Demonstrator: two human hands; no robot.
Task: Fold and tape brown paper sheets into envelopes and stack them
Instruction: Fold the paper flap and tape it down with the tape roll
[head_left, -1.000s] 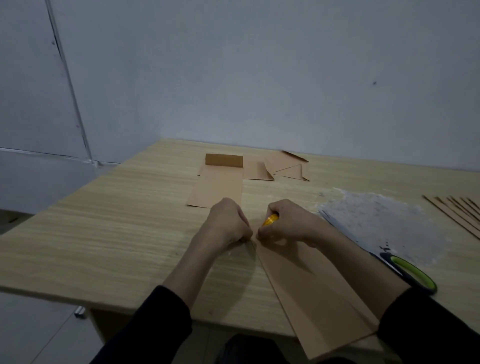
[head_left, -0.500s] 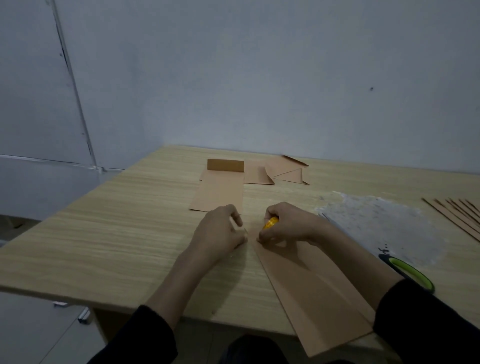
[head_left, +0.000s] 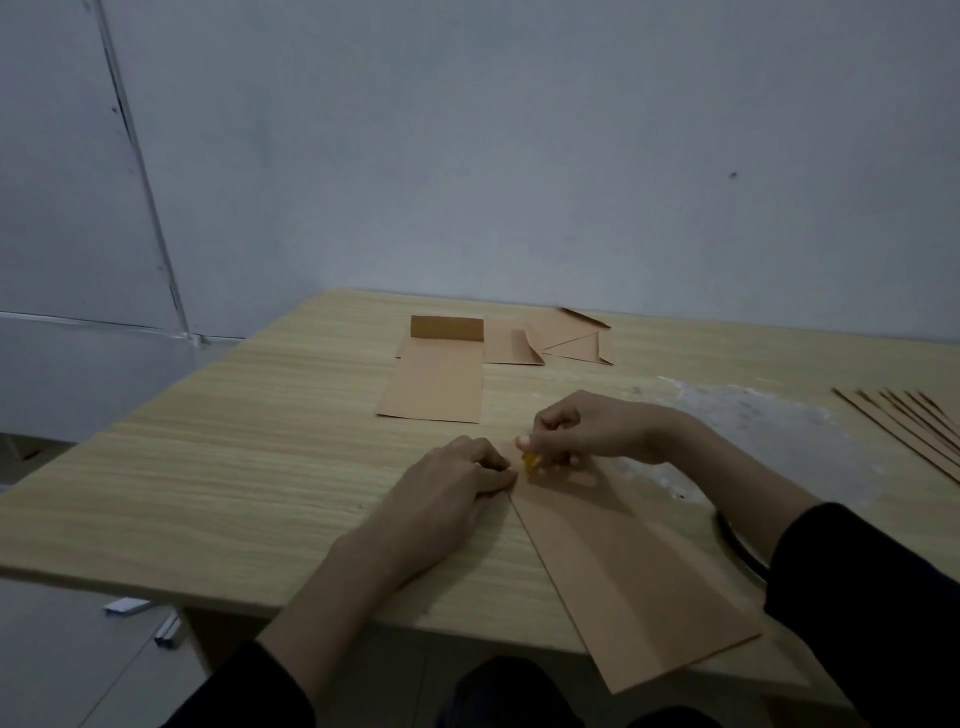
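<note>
what changed: a second ago both fists were butted together on the far end of the sheet (head_left: 623, 571), now the right hand (head_left: 587, 431) has come up off the paper and rolled over a bit, so there's a small gap between the hands
left hand (head_left: 457, 483): hasn't really moved, fingers curled tight with the tips down on the sheet's far left corner, centre of frame, looks like it's pinning that corner
right hand: fingers bunched, pinching a little yellow thing (head_left: 530, 460) that now pokes out under the fingertips instead of above the thumb; too small to say if it's a tape roll or a cutter
sheet: lying folded on the table (head_left: 260, 467), running from centre to lower right, near end hanging over the edge
what it means: my guess is tape's being pulled or cut at that corner, so this one's at the taping step, not ready to stack
rest: one envelope (head_left: 436, 384) with its flap up, upper centre, scraps (head_left: 571, 338) behind it, strips (head_left: 909, 431) at far right, scissors (head_left: 737, 545) half hidden by the right sleeve
</note>
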